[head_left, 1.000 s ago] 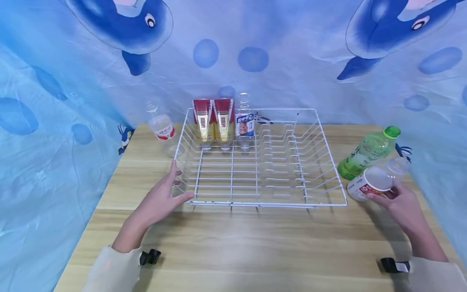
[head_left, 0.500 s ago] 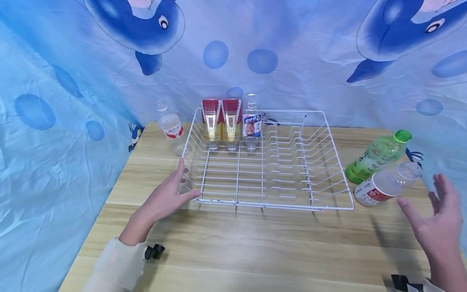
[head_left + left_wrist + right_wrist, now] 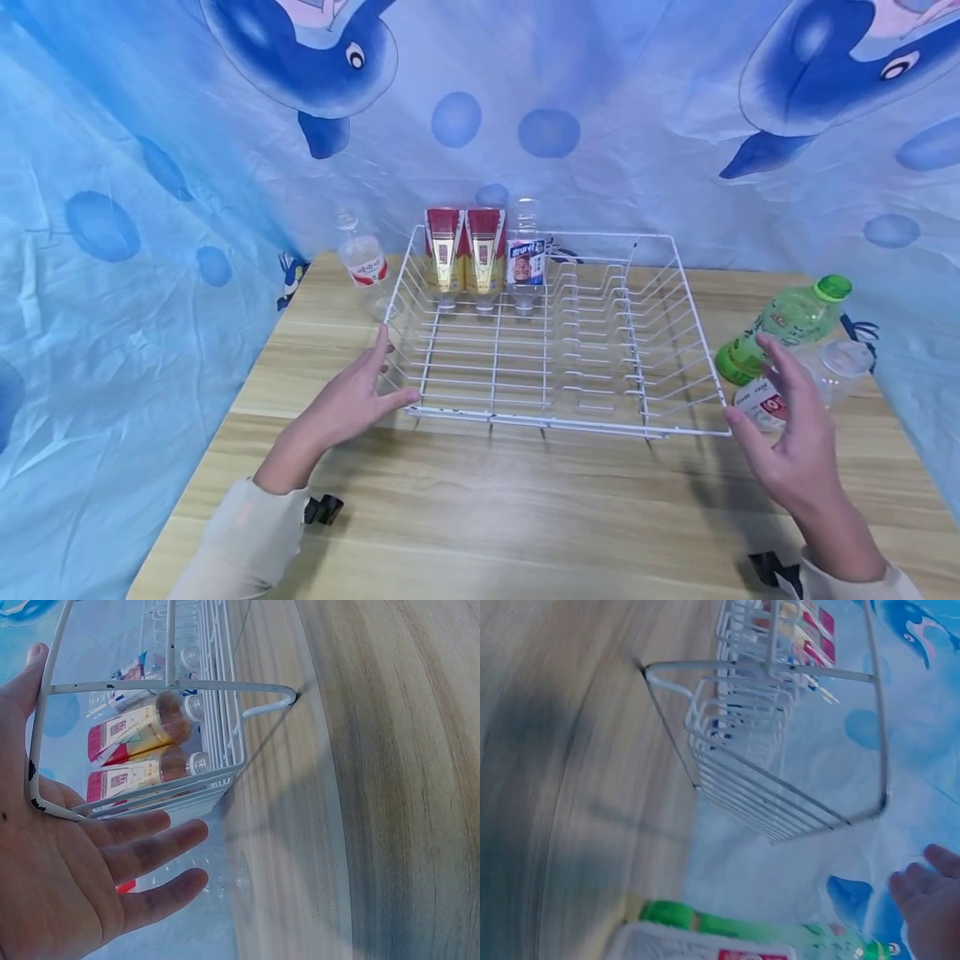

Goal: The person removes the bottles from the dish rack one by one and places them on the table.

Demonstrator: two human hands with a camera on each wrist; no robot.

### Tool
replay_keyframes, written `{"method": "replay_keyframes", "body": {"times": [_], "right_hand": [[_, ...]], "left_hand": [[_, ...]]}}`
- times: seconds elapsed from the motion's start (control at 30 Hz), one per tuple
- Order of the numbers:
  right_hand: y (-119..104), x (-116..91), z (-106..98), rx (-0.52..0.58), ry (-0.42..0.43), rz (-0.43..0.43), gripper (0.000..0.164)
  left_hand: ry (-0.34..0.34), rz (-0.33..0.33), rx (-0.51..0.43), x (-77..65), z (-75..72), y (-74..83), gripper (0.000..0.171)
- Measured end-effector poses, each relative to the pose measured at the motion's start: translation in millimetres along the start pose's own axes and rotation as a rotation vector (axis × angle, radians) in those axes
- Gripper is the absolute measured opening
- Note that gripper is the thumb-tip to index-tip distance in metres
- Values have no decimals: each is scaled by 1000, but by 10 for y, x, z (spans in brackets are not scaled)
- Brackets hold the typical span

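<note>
A white wire dish rack (image 3: 525,422) stands on the wooden table. At its front left corner my left hand (image 3: 341,408) rests against the rim, fingers straight along the side and thumb at the front bar. My right hand (image 3: 802,442) is spread near the front right corner, holding nothing; whether the thumb touches the rim I cannot tell. Inside the rack, two red-and-gold bottles (image 3: 445,250) (image 3: 485,250) and a clear bottle with a blue label (image 3: 526,262) stand upside down along the back, caps downward in the left wrist view (image 3: 193,707).
Behind my right hand are a green bottle (image 3: 787,317) with a green cap and a clear bottle with a white-and-red label (image 3: 761,402), partly hidden. Left of the rack is another clear bottle (image 3: 367,265). A blue dolphin-print sheet (image 3: 495,158) hangs behind the table (image 3: 525,517).
My right hand has let go of the white-and-red labelled bottle, drawn back to the right, then moved left to the rack's front right corner. The left hand stays at its corner.
</note>
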State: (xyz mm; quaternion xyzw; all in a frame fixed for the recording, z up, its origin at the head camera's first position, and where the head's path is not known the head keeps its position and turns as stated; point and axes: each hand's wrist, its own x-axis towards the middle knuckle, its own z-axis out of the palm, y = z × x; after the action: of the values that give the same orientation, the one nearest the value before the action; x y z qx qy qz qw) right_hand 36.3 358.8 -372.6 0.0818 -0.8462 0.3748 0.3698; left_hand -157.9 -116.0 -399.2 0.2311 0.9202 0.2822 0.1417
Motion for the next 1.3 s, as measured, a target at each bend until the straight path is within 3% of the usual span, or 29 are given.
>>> {"method": "replay_keyframes", "body": {"times": [0.17, 0.27, 0.57, 0.83, 1.3], "right_hand": [[135, -14, 47, -48, -175, 217, 84], [166, -4, 81, -59, -248, 274, 85], [283, -7, 164, -59, -328, 283, 88], [318, -60, 198, -124, -429, 325, 91], [311, -25, 235, -159, -487, 347, 92]], "left_hand": [[-13, -2, 3, 11, 12, 26, 117], [-17, -3, 12, 11, 15, 33, 117], [-17, 2, 34, 14, 21, 50, 116], [-26, -9, 59, 24, 2, 63, 116], [-16, -34, 82, -12, -37, 54, 119]]}}
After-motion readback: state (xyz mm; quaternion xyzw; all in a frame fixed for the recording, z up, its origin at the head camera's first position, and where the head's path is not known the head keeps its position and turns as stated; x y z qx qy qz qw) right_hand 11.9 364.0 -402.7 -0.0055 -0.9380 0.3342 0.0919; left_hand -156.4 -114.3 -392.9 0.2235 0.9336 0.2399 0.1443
